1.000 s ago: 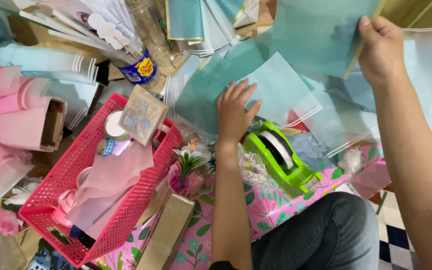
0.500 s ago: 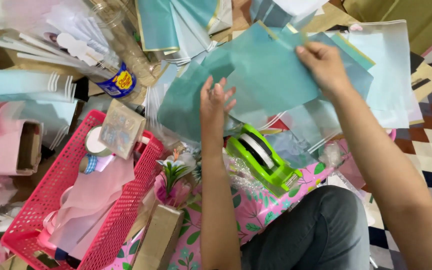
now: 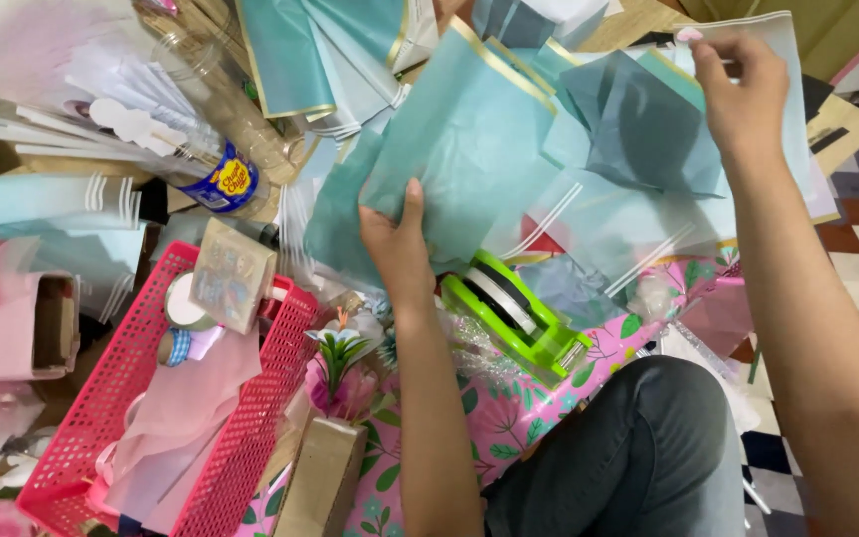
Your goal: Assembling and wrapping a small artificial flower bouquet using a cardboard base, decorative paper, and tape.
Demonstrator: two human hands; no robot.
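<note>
The left hand (image 3: pixel 397 239) is clamped on the lower edge of a teal wrapping sheet with a gold border (image 3: pixel 469 149), thumb on top and fingers hidden beneath it, just above the lime-green tape dispenser (image 3: pixel 514 316). The right hand (image 3: pixel 743 94) is up and to the right of the dispenser, its fingertips pinched together on the top edge of a paler, see-through blue sheet (image 3: pixel 638 214) that hangs down toward the dispenser. A darker grey-blue sheet (image 3: pixel 638 124) lies between the two hands, overlapping both papers. The dispenser rests on a pink flowered cloth (image 3: pixel 509 418), beside the person's knee in grey trousers (image 3: pixel 638 457). Left of the dispenser stands a pink plastic basket (image 3: pixel 101 398) holding pink paper, rolls of tape and a small card. Between basket and dispenser sits a small artificial flower (image 3: pixel 340 373) above a brown box (image 3: pixel 320 477). Farther up and left of the dispenser lies a clear plastic jar with a blue and yellow label (image 3: pixel 216 149), among more folded teal sheets (image 3: pixel 320 50).
</note>
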